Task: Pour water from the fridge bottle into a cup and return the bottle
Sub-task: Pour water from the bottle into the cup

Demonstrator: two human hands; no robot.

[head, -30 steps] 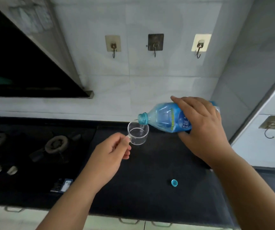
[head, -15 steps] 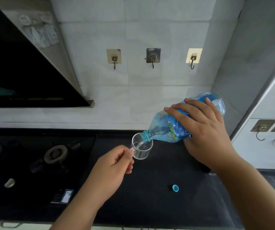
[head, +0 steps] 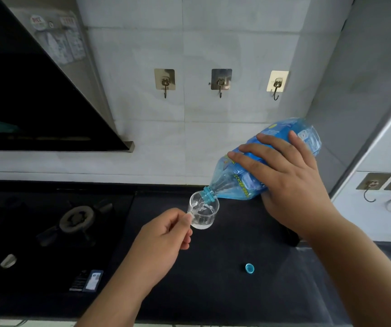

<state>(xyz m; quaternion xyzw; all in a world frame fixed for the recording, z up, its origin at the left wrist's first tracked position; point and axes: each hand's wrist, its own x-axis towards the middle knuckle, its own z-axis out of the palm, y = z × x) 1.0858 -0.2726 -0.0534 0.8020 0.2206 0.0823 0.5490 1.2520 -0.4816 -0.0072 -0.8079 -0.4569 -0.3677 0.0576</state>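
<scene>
**Water running from the tilted bottle into the cup you hold**

Your right hand (head: 291, 182) wraps over the body of the blue bottle (head: 241, 182), fingers spread across its upper side and thumb underneath, clamped firmly on it. You hold the bottle tipped steeply, base high to the right near the corner of the wall, neck down to the left. Its open mouth sits just inside the rim of the cup (head: 202, 214), and water is splashing into the cup, which shows liquid gathered at its bottom.

Your left hand (head: 163, 241) pinches the cup's handle between thumb and curled fingers, holding the clear cup upright, above the dark countertop (head: 213, 291). Whether the cup's base touches the counter cannot be told from this angle.

Nearer you and to the right of the cup, the blue cap (head: 249, 268) lies by itself on the countertop, well apart from both hands.

To the left of the cup sits the gas hob (head: 48, 256), with one burner (head: 77, 219) near the middle and another at the far left edge, two pale knobs (head: 8, 260) in front, and a small label (head: 93, 280) at its near right corner. Above the hob slants the dark range hood (head: 24, 102), with stickers on its metal side. On the tiled wall (head: 189, 138) behind hang three adhesive hooks (head: 221, 82) in a row, and two more hooks (head: 373, 185) are fixed to the white panel at far right.
</scene>
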